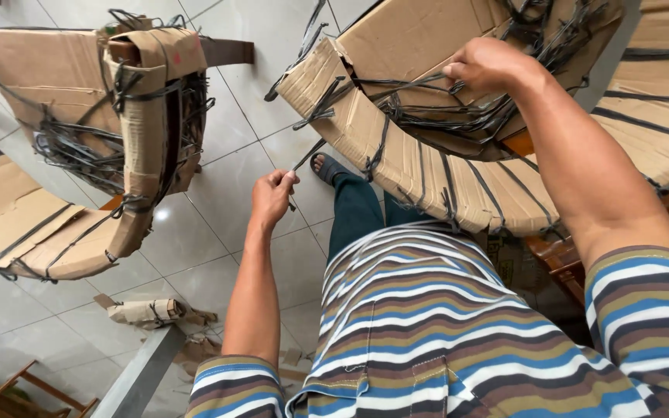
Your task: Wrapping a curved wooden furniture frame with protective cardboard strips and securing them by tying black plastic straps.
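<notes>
left hand (272, 197) pulling black strap (307, 155), right hand (489, 66) on cardboard-wrapped bundle (420, 166)

Bright, even daylight, soft glare on the glossy floor tiles (195, 193), strong wide-angle bending at edges, sharp focus.

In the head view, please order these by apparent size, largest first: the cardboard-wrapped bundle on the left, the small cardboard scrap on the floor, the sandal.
1. Cardboard-wrapped bundle
2. Small cardboard scrap
3. Sandal, partly hidden by the leg, so this last place is unsure.
</notes>
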